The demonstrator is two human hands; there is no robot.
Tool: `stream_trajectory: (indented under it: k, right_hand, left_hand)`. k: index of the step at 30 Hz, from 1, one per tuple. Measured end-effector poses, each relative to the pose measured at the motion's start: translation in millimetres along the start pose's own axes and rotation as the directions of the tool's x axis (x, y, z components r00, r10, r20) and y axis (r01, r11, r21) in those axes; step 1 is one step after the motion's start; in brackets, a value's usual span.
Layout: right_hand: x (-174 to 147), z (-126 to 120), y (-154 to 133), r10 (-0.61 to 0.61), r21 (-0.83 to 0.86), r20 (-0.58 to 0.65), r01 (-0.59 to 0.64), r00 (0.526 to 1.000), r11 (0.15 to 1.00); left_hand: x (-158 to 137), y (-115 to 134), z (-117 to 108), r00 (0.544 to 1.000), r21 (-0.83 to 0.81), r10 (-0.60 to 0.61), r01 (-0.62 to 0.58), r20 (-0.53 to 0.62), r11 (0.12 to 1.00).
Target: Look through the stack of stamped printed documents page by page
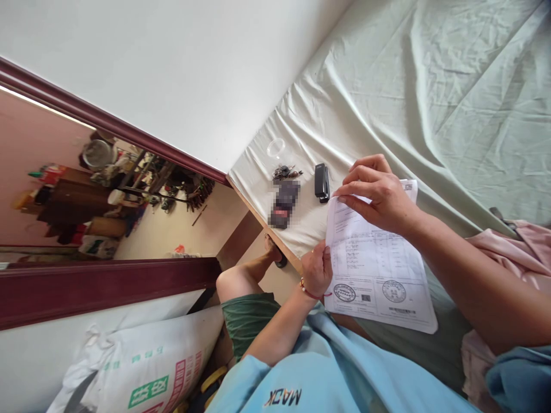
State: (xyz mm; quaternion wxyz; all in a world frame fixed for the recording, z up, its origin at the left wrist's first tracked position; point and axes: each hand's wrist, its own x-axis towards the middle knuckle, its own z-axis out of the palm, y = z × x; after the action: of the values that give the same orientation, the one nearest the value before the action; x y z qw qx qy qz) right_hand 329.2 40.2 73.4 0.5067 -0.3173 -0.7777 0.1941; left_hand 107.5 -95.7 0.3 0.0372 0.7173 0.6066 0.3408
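A printed paper document (383,275) with two oval or round stamps, a small code and a barcode lies tilted over my lap. My left hand (317,269), wearing a beaded bracelet, grips its left edge between thumb and fingers. At the top-left corner, my right hand (379,192) pinches the sheet with thumb and fingertips. Whether there is more than one sheet is hard to tell. Just beyond that corner, a black stapler (321,182) rests on the pale green bedsheet (370,109), touched by neither hand.
Left of the stapler lie a bunch of keys (286,172), a blurred dark object (284,203) and a clear plastic container (276,149). Pink cloth (508,252) is at right. A white printed sack (159,361) stands lower left, below a doorway with cluttered goods.
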Motion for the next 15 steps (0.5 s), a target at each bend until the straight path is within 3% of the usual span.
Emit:
stream_trajectory:
  k: [11, 15]
  right_hand:
    - [-3.7, 4.4, 6.3, 0.059, -0.040, -0.014, -0.060, 0.998, 0.997]
    - [-4.1, 4.3, 8.0, 0.077, -0.062, -0.029, -0.079, 0.997, 0.995]
  left_hand:
    - [2.4, 4.2, -1.4, 1.000, 0.014, -0.023, 0.023, 0.005, 1.000]
    - [5.6, 7.7, -3.1, 0.997, 0.066, 0.075, -0.074, -0.016, 0.995]
